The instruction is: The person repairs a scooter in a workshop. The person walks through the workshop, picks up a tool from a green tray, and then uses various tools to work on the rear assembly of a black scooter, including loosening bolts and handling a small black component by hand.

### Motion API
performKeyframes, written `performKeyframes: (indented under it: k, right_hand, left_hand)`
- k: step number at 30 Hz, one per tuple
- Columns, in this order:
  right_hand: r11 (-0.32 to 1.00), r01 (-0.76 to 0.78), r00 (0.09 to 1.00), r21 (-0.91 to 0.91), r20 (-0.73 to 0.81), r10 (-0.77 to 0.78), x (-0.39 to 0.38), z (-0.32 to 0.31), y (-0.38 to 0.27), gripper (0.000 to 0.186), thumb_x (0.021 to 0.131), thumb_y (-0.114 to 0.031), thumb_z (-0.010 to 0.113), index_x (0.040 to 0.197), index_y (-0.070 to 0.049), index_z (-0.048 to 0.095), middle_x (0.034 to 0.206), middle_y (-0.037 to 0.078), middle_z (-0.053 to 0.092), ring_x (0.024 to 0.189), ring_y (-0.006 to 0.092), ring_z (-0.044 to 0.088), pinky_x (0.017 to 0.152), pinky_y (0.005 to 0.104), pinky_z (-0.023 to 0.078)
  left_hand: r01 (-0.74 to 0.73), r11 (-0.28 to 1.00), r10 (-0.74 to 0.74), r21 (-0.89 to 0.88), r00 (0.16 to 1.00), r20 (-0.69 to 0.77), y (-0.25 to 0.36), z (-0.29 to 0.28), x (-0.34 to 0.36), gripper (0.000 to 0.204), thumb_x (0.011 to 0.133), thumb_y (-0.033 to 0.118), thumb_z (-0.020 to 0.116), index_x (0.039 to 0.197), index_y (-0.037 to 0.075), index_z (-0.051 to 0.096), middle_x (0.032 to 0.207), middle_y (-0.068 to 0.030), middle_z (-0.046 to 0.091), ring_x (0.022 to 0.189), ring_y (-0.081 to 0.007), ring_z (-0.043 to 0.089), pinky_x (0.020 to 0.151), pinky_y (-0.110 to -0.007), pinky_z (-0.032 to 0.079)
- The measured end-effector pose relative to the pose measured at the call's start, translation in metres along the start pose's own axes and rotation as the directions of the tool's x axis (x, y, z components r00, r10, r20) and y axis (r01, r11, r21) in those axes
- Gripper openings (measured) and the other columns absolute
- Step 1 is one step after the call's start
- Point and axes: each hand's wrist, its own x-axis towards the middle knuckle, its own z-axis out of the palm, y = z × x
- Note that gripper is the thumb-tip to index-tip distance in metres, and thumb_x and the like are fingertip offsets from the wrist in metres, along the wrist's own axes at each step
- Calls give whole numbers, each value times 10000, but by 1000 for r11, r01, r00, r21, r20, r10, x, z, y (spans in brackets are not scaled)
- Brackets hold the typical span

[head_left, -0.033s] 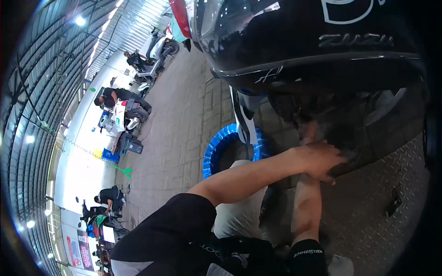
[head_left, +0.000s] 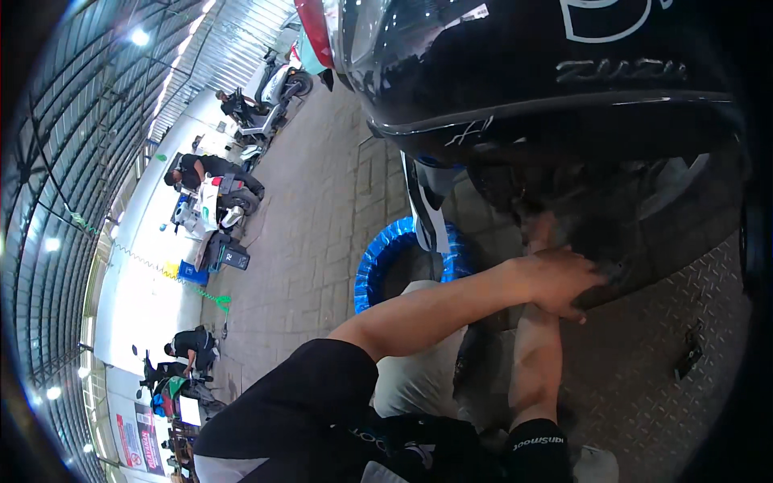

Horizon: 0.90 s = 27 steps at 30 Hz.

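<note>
A black scooter body (head_left: 515, 80) with glossy panels fills the upper right, and a dark wheel (head_left: 620, 233) sits in shadow beneath it. My left forearm crosses over my right one. My left hand (head_left: 564, 282) lies at the wheel's near side, fingers spread, with nothing seen in its grasp. Beyond it my right hand (head_left: 542, 229) reaches up to the dark parts beside the wheel under the body. The left hand and the shadow hide much of the right one, so its grip and anything in it cannot be made out.
A ring wrapped in shiny blue film (head_left: 372, 270) lies on the paving left of my arms. A ridged metal plate (head_left: 644, 386) is at the lower right, with a small dark metal piece (head_left: 689, 354) on it. Other people (head_left: 193, 169) work at scooters far left.
</note>
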Motion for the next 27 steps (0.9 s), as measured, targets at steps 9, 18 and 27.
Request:
performKeyframes:
  k: [9,18,27]
  right_hand:
    - [986,75,997,-148,1,-76,15,11,-9,443,705,-366,710,889,25,612,879,171,645,804,294,600,743,335,438]
    - [995,-78,996,54,58,75,-2,-2,-25,400,703,-336,706,901,3,629,858,160,649,759,262,591,699,332,433]
    - [996,-91,994,22,63,89,-5,-8,-39,360,673,-286,755,781,31,624,720,89,641,636,180,475,628,329,408]
  left_hand:
    - [61,998,-60,-14,996,71,4,-5,-3,697,705,412,681,1260,75,427,1156,-173,511,1116,-335,479,939,-459,370]
    - [52,999,-51,-17,997,66,5,-4,-2,714,695,421,687,1267,83,422,1154,-164,510,1123,-335,476,948,-475,363]
    - [59,998,-59,-10,996,66,5,-5,-1,703,695,428,681,1263,99,428,1184,-153,501,1133,-333,470,959,-471,353]
